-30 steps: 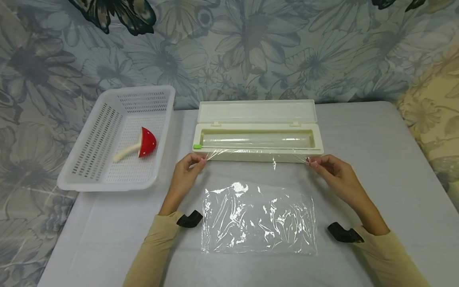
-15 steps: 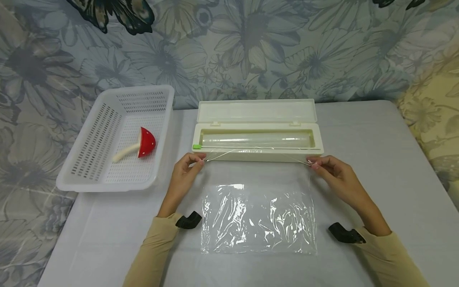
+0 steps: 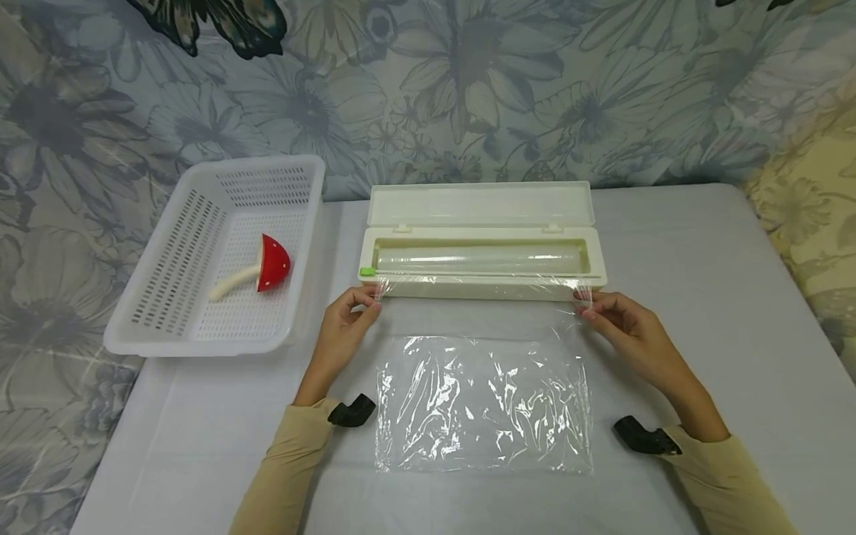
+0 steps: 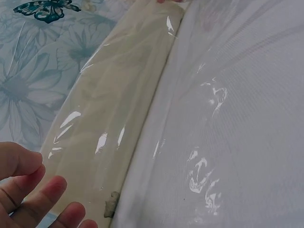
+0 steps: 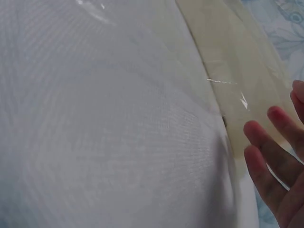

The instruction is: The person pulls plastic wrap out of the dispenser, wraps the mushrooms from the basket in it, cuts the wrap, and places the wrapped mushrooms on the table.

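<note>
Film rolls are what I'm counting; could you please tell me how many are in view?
1: the clear film roll lies lengthwise in the open pale box; no other shows.

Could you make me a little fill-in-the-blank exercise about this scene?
1. The hand pinching the clear film nearer the basket is the person's ____ one.
2. The toy mushroom has a white-dotted cap coloured ____.
3. The box's lid is not shut but ____.
4. The small tab on the box is coloured ____.

Missing words: left; red; open; green.

passage right, basket point(image 3: 200, 348) left, film point(image 3: 481, 407) perhaps between
</note>
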Action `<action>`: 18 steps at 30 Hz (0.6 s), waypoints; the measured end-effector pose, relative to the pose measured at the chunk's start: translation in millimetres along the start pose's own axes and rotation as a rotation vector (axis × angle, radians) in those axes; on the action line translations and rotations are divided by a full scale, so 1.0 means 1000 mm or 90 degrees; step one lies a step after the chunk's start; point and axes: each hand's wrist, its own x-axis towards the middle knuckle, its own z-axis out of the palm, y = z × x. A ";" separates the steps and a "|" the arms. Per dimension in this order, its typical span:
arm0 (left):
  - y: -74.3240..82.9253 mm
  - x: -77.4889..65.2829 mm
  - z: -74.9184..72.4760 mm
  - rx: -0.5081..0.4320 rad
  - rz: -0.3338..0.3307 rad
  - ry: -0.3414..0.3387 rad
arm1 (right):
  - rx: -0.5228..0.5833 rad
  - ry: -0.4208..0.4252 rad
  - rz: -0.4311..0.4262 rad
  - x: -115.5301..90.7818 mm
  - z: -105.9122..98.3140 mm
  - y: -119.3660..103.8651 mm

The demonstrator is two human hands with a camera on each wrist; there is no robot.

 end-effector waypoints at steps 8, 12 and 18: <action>-0.003 0.002 0.001 0.009 -0.003 0.006 | 0.016 -0.004 -0.018 0.000 0.002 0.003; -0.003 0.001 0.000 0.009 -0.013 0.016 | 0.010 -0.003 0.000 0.000 0.002 0.002; 0.000 0.001 0.002 -0.001 -0.012 0.022 | -0.016 0.017 0.047 0.003 0.000 -0.003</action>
